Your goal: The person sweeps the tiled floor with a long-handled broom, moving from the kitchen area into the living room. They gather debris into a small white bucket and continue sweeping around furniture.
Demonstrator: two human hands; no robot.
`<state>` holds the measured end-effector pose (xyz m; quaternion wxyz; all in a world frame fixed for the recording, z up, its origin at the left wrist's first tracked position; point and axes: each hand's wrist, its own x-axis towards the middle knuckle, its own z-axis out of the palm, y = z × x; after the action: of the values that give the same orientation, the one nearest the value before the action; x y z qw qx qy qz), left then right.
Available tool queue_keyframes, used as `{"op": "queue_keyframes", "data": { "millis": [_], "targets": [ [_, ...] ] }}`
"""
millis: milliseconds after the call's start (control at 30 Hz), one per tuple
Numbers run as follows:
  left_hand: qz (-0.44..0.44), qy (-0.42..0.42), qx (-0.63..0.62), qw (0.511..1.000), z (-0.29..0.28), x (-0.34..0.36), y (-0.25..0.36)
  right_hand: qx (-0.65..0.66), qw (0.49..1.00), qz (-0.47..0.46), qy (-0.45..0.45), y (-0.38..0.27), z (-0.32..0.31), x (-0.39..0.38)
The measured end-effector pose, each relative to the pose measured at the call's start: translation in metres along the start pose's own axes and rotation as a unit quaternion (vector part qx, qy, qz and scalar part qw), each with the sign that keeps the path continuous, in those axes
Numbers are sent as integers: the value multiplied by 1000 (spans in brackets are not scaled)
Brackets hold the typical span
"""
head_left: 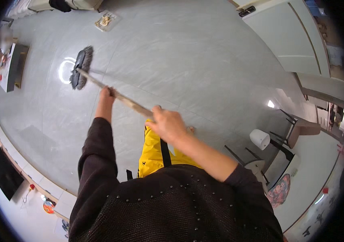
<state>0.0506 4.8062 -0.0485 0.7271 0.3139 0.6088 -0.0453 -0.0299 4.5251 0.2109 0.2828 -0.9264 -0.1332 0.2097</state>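
Note:
A long-handled broom slants across the floor in front of me, its wooden stick [128, 102] running from my body toward the far left. My left hand [107, 93] is wrapped round the middle of the stick. Nearer to me, my right hand [167, 123] grips the stick close to its upper end, with the thumb lying along it. The dark broom head [82, 67], with grey bristles, rests on the grey tiled floor [172, 52] beside a bright ring-shaped light reflection.
Beyond the broom head lies a clear plastic sheet or bag [106, 21] with pale bits on it. A cabinet [10, 66] stands at the left, a long low unit [31, 173] with a black screen [4, 173] nearby. Chairs [301, 131] and a white bin [259, 139] are at the right.

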Motion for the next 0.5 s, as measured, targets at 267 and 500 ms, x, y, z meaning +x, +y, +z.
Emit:
{"op": "queue_keyframes", "data": {
  "millis": [267, 500],
  "targets": [
    [-60, -46, -51, 996, 22, -65, -60, -2, 999, 22, 48, 73, -64, -48],
    [-197, -140, -11, 970, 112, -202, -252, -5, 978, 198, 71, 173, -199, -194]
  ]
}}
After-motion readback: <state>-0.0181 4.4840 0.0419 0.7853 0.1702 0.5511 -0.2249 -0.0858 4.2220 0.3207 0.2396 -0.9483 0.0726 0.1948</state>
